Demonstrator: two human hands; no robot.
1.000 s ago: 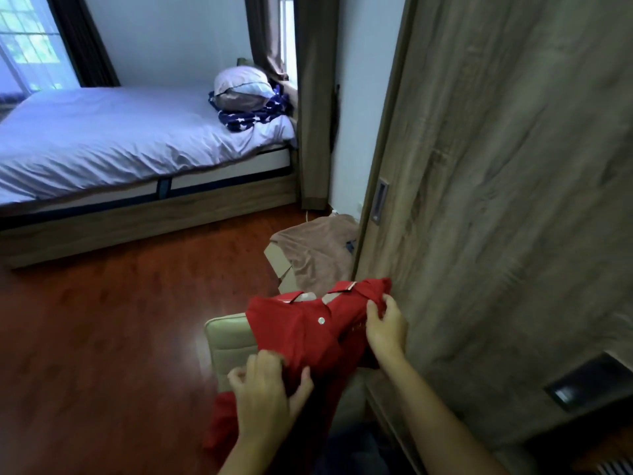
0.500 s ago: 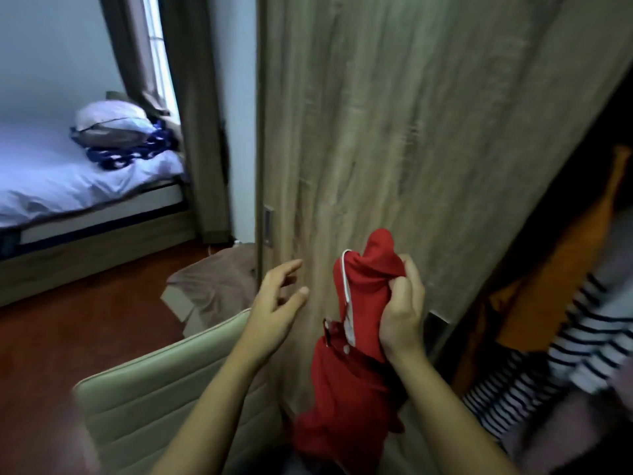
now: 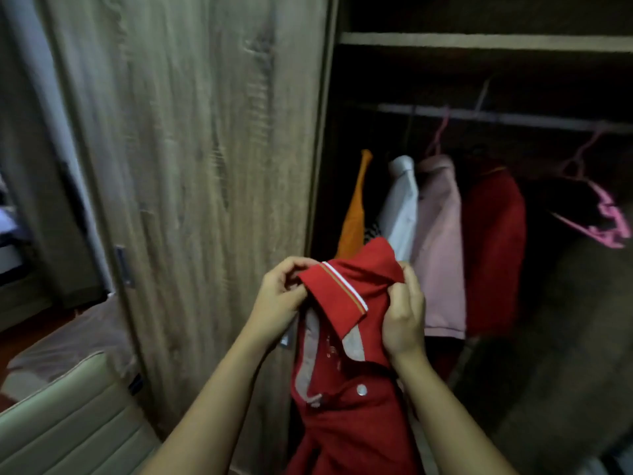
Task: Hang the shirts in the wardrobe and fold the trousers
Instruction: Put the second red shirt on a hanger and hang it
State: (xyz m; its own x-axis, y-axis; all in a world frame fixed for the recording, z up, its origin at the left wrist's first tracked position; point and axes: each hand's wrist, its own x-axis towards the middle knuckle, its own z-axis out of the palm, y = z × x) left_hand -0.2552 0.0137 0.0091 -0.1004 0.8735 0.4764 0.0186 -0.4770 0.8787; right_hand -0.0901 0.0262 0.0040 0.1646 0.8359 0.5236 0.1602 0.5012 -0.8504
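Note:
I hold a red polo shirt (image 3: 346,416) with a white-striped collar in front of the open wardrobe. My left hand (image 3: 279,296) pinches the collar's left end; my right hand (image 3: 404,313) grips the collar's right side. The shirt's body hangs down between my forearms. Behind it a rail (image 3: 496,116) carries an orange garment (image 3: 356,207), a white shirt (image 3: 402,207), a pink shirt (image 3: 440,248) and a dark red shirt (image 3: 493,248). Whether a hanger is inside the held shirt is hidden.
The wooden sliding door (image 3: 191,166) stands at left, shut over that half. Empty pink hangers (image 3: 606,217) dangle at the rail's right end. A beige chair back (image 3: 68,419) sits at lower left, with a brown cloth (image 3: 78,334) behind it. A shelf (image 3: 479,41) runs above the rail.
My view has swung right from the bed to the open wardrobe. The shirt has risen to chest height, and my left hand, open half a second ago, now grips the collar.

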